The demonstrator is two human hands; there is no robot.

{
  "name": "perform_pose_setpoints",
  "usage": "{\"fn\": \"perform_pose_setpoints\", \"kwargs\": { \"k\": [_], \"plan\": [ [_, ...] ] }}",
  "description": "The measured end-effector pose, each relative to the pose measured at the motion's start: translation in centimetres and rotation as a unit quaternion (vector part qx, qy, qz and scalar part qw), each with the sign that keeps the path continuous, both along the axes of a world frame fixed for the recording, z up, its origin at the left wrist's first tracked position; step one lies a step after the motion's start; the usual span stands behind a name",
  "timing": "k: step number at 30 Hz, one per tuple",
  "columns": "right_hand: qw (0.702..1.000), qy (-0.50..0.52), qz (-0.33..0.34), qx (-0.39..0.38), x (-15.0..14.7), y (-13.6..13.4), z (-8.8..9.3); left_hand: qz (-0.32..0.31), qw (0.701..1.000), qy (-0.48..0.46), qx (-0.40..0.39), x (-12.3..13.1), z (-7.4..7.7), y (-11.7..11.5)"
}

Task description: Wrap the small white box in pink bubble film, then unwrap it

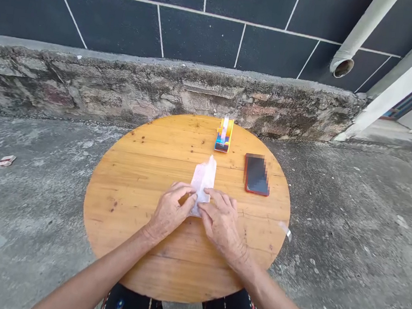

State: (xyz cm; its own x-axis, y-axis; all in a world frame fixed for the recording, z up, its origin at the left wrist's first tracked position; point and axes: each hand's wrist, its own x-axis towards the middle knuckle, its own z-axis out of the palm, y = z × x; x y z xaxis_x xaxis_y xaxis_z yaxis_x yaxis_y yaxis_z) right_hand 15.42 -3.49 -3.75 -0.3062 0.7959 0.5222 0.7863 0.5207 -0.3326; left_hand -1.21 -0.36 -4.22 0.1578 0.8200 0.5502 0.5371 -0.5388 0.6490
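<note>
A pale pink, folded piece of paper (203, 177) lies near the middle of a round wooden table (130, 185). My left hand (169, 211) pinches its near end with curled fingers. My right hand (222, 220) presses on the same near end from the right, fingers bent and close together. The two hands touch each other over the paper. The paper's far end points away from me and stands slightly raised.
A yellow and blue tape dispenser (224, 134) sits at the table's far edge. A red-cased phone (256, 174) lies right of the paper. A strip of clear tape (285, 230) hangs off the right rim. Concrete ground, a stone ledge and a drainpipe (355, 37) surround the table.
</note>
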Motion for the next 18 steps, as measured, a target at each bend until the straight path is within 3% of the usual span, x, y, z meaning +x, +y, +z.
{"fn": "perform_pose_setpoints", "kwargs": {
  "k": [10,18],
  "plan": [
    [0.998,0.024,0.062,-0.011,0.8,0.8,-0.4,-0.009,1.000,-0.007,0.023,0.1,-1.0,0.2],
    [0.995,-0.011,0.089,-0.034,1.2,1.1,0.1,0.008,0.999,-0.031,-0.011,0.4,-1.2,0.2]
  ]
}}
